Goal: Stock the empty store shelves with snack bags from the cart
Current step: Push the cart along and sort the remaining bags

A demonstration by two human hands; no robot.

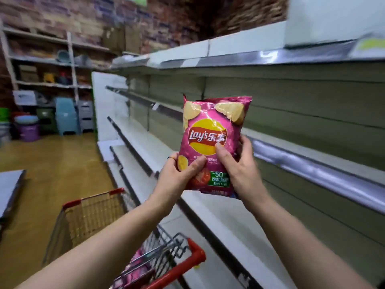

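Just beside shelves [218, 215], cart [91, 215] below chip bag [210, 130]

Both arms extended, left grip [178, 176] and right grip [239, 166] curled, thumbs frontward

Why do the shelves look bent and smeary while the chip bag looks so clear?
Head view: the wide lens bows the shelves; blur smears their right end, and glare streaks the metal edge strip; the chip bag, gripped by the left hand and right hand, is sharpest.
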